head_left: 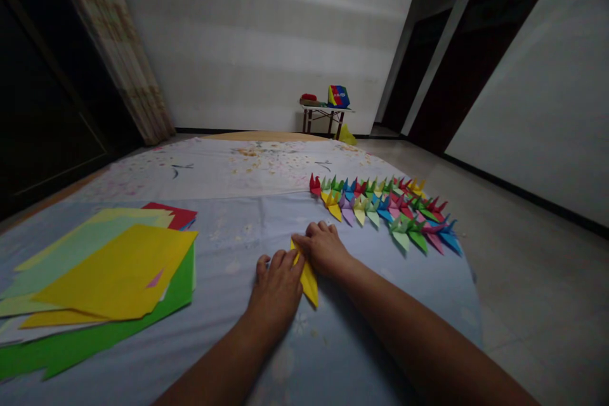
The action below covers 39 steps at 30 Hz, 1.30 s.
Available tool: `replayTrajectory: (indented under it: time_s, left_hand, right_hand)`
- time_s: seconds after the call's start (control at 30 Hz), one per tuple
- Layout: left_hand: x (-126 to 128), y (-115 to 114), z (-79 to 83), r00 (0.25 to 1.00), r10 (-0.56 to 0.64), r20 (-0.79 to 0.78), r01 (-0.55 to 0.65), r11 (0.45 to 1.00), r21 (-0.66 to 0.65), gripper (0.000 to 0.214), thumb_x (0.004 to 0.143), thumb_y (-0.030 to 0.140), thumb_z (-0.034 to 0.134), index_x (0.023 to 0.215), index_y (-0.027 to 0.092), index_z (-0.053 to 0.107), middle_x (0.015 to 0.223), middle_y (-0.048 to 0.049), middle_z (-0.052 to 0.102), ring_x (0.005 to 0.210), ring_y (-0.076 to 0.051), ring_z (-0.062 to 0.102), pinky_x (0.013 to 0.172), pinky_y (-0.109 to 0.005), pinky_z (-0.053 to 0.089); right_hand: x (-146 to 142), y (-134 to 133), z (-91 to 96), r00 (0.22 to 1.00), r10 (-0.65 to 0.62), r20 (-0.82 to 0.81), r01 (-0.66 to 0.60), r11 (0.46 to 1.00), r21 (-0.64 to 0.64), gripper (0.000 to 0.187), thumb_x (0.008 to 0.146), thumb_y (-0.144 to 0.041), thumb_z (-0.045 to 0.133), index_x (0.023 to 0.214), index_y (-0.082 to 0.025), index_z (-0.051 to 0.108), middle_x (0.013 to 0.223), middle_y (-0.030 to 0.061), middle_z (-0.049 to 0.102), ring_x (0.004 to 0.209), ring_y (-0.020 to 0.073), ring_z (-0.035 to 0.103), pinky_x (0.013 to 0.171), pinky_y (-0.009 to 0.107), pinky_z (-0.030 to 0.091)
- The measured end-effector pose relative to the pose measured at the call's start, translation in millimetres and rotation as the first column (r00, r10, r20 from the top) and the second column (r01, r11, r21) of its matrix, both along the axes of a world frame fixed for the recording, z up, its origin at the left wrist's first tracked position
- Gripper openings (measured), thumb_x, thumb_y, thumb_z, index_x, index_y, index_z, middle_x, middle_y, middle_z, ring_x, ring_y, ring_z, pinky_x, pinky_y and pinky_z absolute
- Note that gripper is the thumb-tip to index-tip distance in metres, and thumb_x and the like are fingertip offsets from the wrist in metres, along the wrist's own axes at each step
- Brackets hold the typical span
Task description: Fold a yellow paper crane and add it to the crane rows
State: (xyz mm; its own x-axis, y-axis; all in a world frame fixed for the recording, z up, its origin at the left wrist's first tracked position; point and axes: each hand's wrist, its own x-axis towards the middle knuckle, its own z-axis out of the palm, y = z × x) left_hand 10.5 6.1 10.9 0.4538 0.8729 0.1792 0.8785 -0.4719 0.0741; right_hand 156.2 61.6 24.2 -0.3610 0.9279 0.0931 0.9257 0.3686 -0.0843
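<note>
A small folded yellow paper [309,279] lies on the pale blue sheet [238,228] between my two hands. My left hand [275,288] rests palm down on the paper's left side, fingers curled over its edge. My right hand [323,247] presses on the paper's top end, fingers bent together. Part of the paper is hidden under both hands.
A loose pile of yellow, green and red paper sheets [109,273] lies to the left. Several rows of coloured folded paper cranes [385,209] stand to the right. A small table with bags [326,111] is at the far wall. Bare floor lies on the right.
</note>
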Motion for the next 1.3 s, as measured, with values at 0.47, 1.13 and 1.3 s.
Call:
replayTrajectory:
  time_s: [0.47, 1.13, 1.3]
  left_hand:
    - [-3, -2, 5.4, 1.000, 0.004, -0.012, -0.004, 1.000, -0.026, 0.043, 0.084, 0.019, 0.040, 0.126, 0.026, 0.046, 0.126, -0.0076, 0.052, 0.117, -0.026, 0.041, 0.097, -0.049, 0.022]
    - [-4, -4, 1.1, 0.999, -0.013, -0.035, 0.012, 0.999, -0.036, 0.044, 0.083, 0.015, 0.039, 0.126, 0.026, 0.046, 0.132, -0.0091, 0.047, 0.124, -0.027, 0.035, 0.098, -0.053, 0.020]
    - [-2, -7, 1.6, 0.998, -0.003, -0.067, 0.000, 0.999, -0.054, 0.044, 0.083, 0.014, 0.037, 0.126, 0.022, 0.046, 0.133, -0.0101, 0.047, 0.126, -0.027, 0.034, 0.098, -0.054, 0.018]
  right_hand:
    - [13, -24, -3.0, 0.991, 0.045, -0.126, -0.057, 0.994, -0.093, 0.037, 0.086, -0.021, 0.047, 0.118, -0.039, 0.053, 0.100, 0.0056, 0.052, 0.094, 0.0199, 0.038, 0.072, 0.031, 0.024]
    - [10, -21, -1.8, 0.986, 0.023, -0.167, -0.033, 0.998, -0.055, 0.036, 0.084, -0.019, 0.050, 0.114, -0.038, 0.056, 0.101, 0.0044, 0.052, 0.096, 0.0191, 0.039, 0.074, 0.031, 0.023]
    - [11, -31, -4.5, 0.964, 0.028, -0.266, -0.055, 0.994, -0.096, 0.031, 0.084, -0.021, 0.049, 0.110, -0.035, 0.060, 0.098, 0.0042, 0.054, 0.094, 0.0186, 0.039, 0.075, 0.032, 0.024]
